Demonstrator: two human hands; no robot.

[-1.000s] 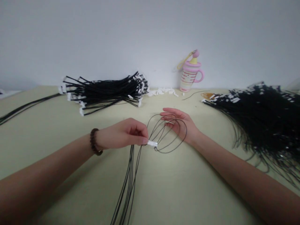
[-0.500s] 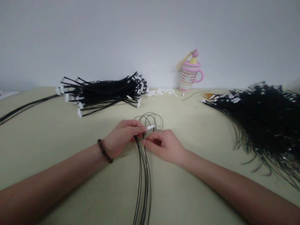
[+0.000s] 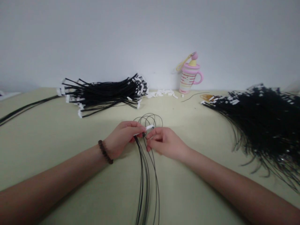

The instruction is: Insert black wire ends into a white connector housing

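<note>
A white connector strip (image 3: 149, 127) is pinched between the thumb and fingers of my left hand (image 3: 127, 134), which wears a dark beaded bracelet (image 3: 105, 152). Thin black wires (image 3: 146, 184) hang from the connector toward the near edge, and a couple of them stand apart to the right. Behind the connector, thin wire loops (image 3: 152, 116) curl over the table. My right hand (image 3: 167, 142) is just right of the connector, its fingers bent with a gap between index finger and thumb. Its fingertips are beside the wires; whether they touch one is unclear.
On the table (image 3: 82, 187), a bundle of black wires with white connectors (image 3: 105, 90) lies at the back left. Small white pieces (image 3: 160, 93) are scattered beside it. A pink-and-white cup (image 3: 187, 78) stands by the wall. A large black wire pile (image 3: 264, 122) covers the right side.
My right hand's thumb and index finger have parted and shifted slightly right. A few wires have swung to the right, away from the others. My left hand keeps its hold.
</note>
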